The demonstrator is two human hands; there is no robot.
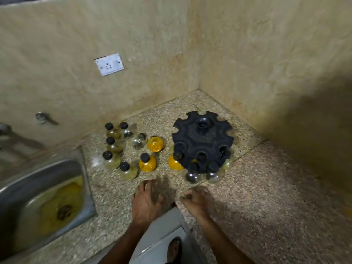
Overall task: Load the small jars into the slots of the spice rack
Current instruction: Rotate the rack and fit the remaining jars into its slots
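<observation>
Now both hands hold nothing: the left hand lies flat, the right hand loosely curled. Loose jars stand left of the half-filled rack; best grip the nearest yellow jar by its body.

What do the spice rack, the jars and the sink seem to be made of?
Spice rack: probably matte black plastic, moulded with rounded notches. Jars: clear glass or plastic, see-through with glints; black caps look plastic. Sink: stainless steel, grey metallic sheen, stained yellow inside.
</observation>
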